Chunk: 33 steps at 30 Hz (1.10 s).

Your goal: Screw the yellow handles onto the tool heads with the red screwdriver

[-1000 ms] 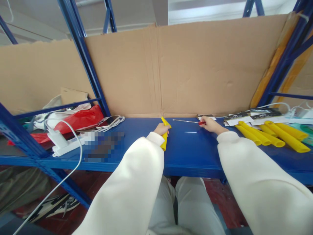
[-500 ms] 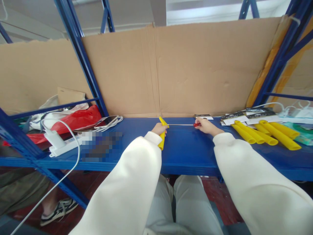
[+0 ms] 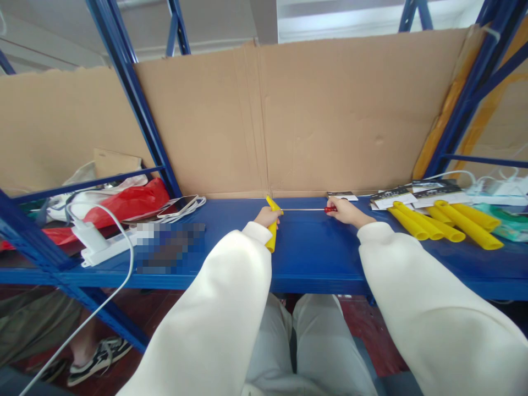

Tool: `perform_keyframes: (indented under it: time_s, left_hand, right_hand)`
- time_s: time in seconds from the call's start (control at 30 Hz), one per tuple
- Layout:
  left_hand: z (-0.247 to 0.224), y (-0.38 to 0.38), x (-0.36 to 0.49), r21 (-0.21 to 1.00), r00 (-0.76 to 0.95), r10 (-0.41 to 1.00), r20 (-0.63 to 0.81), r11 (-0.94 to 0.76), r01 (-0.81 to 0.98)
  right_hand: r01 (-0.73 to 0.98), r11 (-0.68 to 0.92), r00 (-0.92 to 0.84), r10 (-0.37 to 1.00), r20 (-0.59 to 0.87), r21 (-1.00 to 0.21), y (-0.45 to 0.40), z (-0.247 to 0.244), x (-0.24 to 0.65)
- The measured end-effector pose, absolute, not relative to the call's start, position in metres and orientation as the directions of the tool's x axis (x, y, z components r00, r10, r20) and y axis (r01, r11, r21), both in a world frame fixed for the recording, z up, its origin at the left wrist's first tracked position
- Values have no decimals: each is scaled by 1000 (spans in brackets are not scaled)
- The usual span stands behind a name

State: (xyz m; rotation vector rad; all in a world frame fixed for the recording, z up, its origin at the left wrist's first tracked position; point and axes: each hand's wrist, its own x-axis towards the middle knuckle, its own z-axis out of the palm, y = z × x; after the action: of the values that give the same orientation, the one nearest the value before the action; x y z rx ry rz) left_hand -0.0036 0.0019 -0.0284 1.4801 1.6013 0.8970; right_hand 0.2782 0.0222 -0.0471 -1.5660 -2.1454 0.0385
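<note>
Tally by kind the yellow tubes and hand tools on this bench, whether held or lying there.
Yellow tube in the left hand: 1
Yellow tubes piled at right: at least 5, as they overlap
Red-handled tool in the right hand: 1
Total: at least 7

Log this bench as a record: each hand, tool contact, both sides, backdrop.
Left hand: grips a yellow piece
Right hand: grips a red-handled tool
Contact: shaft's far end reaches the yellow piece; whether inside, cannot tell
Right side: several yellow tubes in front of black-and-white cards
Left side: white power strip, crumpled red material
Backdrop: cardboard panel
</note>
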Motion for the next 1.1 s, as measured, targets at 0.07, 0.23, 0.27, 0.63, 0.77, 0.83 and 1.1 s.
perform_keyframes:
  time_s: [0.07, 0.23, 0.27, 0.63, 0.77, 0.83, 1.1]
  left_hand:
    - [-27, 0, -3, 883, -39, 996, -74, 84, 461]
    - [-25, -4, -1, 886, -28, 996, -83, 87, 456]
    - [-25, -5, -1, 886, -24, 996, -86, 87, 455]
    - [-27, -1, -3, 884, 34, 995, -92, 66, 464]
    - [-28, -1, -3, 877, 79, 994, -73, 27, 479]
    - [-29, 0, -4, 867, 89, 994, -55, 3, 498]
    - [-32, 5, -5, 828, 99, 995, -6, -51, 559]
  right_hand:
    - [890, 353, -239, 900, 365, -290, 23, -48, 279]
    - [899, 358, -250, 892, 376, -253, 25, -49, 280]
    - [904, 354, -248, 892, 377, -242, 24, -48, 280]
    - [942, 333, -288, 853, 434, -29, 8, -36, 271]
    - [949, 313, -297, 869, 396, 27, 5, -33, 268]
    - [956, 289, -284, 882, 376, 45, 3, -31, 267]
    - [976, 196, -219, 905, 364, 100, 2, -31, 263]
